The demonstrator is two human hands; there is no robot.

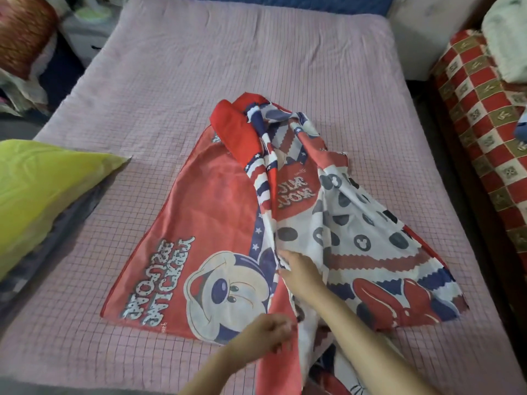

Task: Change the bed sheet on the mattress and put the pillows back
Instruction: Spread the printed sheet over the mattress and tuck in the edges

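Observation:
A red, white and blue cartoon-print bed sheet [216, 212] lies half unfolded in a bunched heap on the middle of the mattress [199, 67], which has a pink checked quilted cover. My right hand [299, 270] reaches into the folds and grips a white layer of the sheet. My left hand [268, 336] pinches the sheet's red near edge, close to the foot of the bed. A yellow-green pillow [37, 195] rests on the mattress's left edge.
A red-and-white checked covered bench or sofa [482, 129] runs along the right side, with a pale bundle on top. A reddish patterned cushion [22, 29] and clutter sit at the far left. A blue headboard edges the top.

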